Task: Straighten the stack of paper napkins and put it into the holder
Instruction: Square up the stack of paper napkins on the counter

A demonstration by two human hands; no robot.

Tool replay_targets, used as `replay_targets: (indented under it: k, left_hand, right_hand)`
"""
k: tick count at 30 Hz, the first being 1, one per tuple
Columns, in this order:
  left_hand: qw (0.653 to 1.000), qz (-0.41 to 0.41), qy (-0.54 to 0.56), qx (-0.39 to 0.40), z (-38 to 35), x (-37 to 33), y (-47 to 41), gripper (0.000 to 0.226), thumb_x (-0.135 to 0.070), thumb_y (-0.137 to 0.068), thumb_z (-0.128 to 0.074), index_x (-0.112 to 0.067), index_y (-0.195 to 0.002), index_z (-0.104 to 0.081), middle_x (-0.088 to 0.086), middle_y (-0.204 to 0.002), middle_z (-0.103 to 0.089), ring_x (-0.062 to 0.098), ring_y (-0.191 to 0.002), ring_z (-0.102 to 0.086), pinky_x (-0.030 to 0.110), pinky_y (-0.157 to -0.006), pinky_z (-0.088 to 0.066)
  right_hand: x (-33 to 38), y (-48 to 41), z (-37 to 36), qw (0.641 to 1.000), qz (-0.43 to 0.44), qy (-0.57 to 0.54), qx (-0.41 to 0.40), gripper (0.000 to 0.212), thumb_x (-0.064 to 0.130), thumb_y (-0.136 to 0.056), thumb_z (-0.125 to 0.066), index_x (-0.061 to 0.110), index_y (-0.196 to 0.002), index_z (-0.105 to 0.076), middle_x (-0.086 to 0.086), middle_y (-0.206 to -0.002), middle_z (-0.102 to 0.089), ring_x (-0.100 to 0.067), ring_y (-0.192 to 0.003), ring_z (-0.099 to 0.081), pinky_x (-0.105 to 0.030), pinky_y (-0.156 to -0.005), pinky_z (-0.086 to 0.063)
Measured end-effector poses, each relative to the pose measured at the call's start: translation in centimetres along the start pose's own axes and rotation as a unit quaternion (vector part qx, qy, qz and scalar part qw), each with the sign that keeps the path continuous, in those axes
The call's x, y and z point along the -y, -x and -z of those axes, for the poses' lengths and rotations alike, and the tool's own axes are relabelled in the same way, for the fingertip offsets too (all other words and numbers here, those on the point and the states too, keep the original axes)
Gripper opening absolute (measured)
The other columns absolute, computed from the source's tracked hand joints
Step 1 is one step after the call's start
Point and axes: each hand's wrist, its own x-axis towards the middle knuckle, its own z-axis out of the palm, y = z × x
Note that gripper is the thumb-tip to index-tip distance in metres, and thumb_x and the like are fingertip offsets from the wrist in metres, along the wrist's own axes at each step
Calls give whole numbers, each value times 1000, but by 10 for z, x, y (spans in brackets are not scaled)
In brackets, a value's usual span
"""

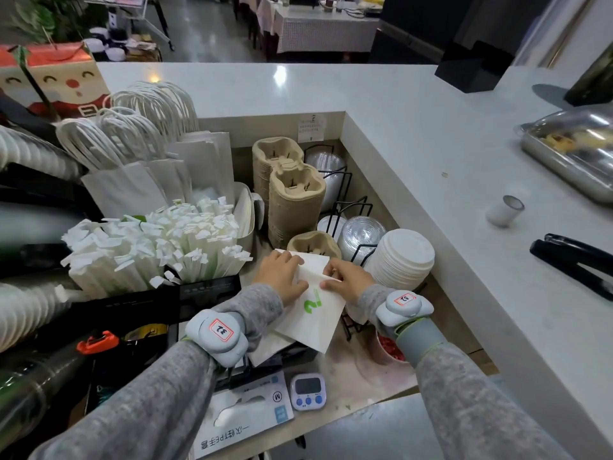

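Observation:
A stack of white paper napkins [315,322] with a green printed mark lies tilted at the centre of the lower work surface. My left hand [282,277] presses on its left side, fingers curled over the top sheets. My right hand [348,280] pinches the upper right corner of the stack. Below the stack, a dark box-shaped holder [292,355] shows partly, with more white napkins [268,348] sticking out of it; the rest of it is hidden by the stack and my left wrist.
Wrapped straws [156,247] fill a black box at left. Pulp cup carriers [295,200], plastic lids [360,235] in wire racks and white lids [403,257] stand just behind. A timer [307,391] and glove box [245,415] lie in front. The raised white counter [431,167] runs along the right.

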Motion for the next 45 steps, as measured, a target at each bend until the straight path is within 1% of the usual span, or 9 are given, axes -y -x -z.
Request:
replay_targets:
  k: [3,6,8,11,14,17,22,40,45]
  left_hand:
    - [999,30,40,1,7,0,-5,46,-32,-85,-53,-16,-127,-48,7,-129,-50,25,-123,-42,36,-105,-28]
    - [988,70,135,10,13,3,-8,41,-27,-85,-54,-14,-123,-47,9,-124,-48,29,-114,-51,38,-101,-37]
    - [982,83,172,12,17,6,-12,39,-24,-86,-53,-13,-122,-47,9,-124,-46,31,-111,-53,39,-99,-41]
    - [981,93,171,1,19,10,-17,37,-21,-88,-51,-13,-123,-46,9,-125,-45,31,-113,-52,40,-101,-41]
    - [979,117,165,-6,19,11,-24,36,-19,-90,-48,-13,-126,-44,10,-130,-43,31,-117,-51,40,-102,-38]
    - [978,140,157,-11,18,11,-28,35,-16,-93,-45,-11,-127,-44,11,-132,-42,32,-117,-51,39,-101,-39]
    - [975,169,143,-27,14,10,-34,35,-15,-94,-45,-8,-129,-42,14,-134,-40,33,-116,-52,40,-101,-41]
    - [973,189,134,-16,9,15,-36,37,-14,-94,-45,-5,-130,-44,16,-136,-38,31,-126,-42,43,-107,-38]
    - [971,207,118,-1,5,20,-34,40,-19,-94,-44,-7,-133,-42,17,-138,-37,29,-132,-32,42,-107,-37]
  right_hand:
    - [3,-7,4,999,6,-33,-7,12,25,-87,-58,22,-88,-46,5,-76,-50,-18,-83,-50,-27,-73,-37]
    - [3,-14,7,997,10,-77,-29,12,23,-88,-58,21,-88,-46,8,-74,-48,-18,-84,-49,-27,-74,-37]
    - [3,-21,8,994,9,-102,-42,11,23,-89,-57,20,-88,-46,4,-87,-54,-18,-88,-50,-32,-79,-41]
    - [3,-30,8,992,-16,-110,-61,8,23,-91,-54,21,-90,-47,1,-101,-51,-17,-94,-49,-35,-92,-43]
    - [4,-39,6,988,-35,-134,-65,4,19,-93,-50,18,-96,-46,1,-103,-47,-19,-97,-49,-31,-89,-41]
    - [6,-46,3,985,-49,-151,-74,20,15,-94,-47,10,-113,-50,-1,-106,-49,-22,-102,-51,-26,-85,-36]
    - [8,-57,-2,983,-77,-144,-86,24,17,-94,-47,9,-117,-50,-11,-128,-55,-27,-119,-51,-35,-97,-40]
    - [8,-62,-10,985,-76,-119,-103,22,15,-93,-49,6,-110,-59,-11,-124,-52,-24,-114,-52,-33,-97,-40]
    - [10,-57,-13,985,-84,-87,-120,21,22,-93,-49,11,-109,-55,-11,-126,-46,-27,-114,-52,-39,-98,-43]
